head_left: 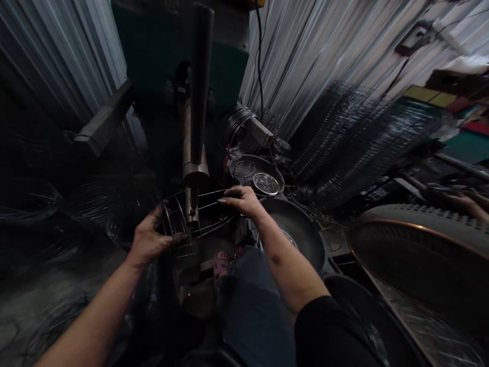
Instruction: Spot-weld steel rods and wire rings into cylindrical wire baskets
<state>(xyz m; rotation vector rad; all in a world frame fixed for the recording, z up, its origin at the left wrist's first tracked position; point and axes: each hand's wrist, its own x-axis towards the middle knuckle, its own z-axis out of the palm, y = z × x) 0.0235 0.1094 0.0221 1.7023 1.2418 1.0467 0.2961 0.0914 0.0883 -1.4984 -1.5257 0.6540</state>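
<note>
Corrugated wall [305,56], pale grey metal, standing to both sides of a dark green machine [153,56]. Cable [261,66], black, hanging before the wall. Beam [103,122], squared, left of the machine. Rod [202,81], dark, long, overlapping a stout brass-toned bar [196,171]; below the bar's end, a narrow tip [194,196] with a small orange glow at its foot. Frame [209,205], one, of thin bright wire, between the two hands and at the tip: rings at the left, long wires running right; whether it touches the tip cannot be told. Left hand [147,237], bare, fingers and thumb closed about the rings. Right hand [242,199], bare, thumb and fingers pinched together on a long wire of the frame. Basins, two, right of the frame: the farther basin [254,163] holding a wire grid [244,172] and a dish [266,183] of small bright pieces; the nearer basin [307,229] partly hidden by the right forearm. Coils [239,125], wire, behind the basins. Stacks [344,132], dark, glossy, ribbed, against the wall at right. Disc [416,255], large, copper-edged, far right; beyond it, a co-worker's hand [471,204], blurred. Sandal [220,262], pinkish, on a foot below the frame.
</note>
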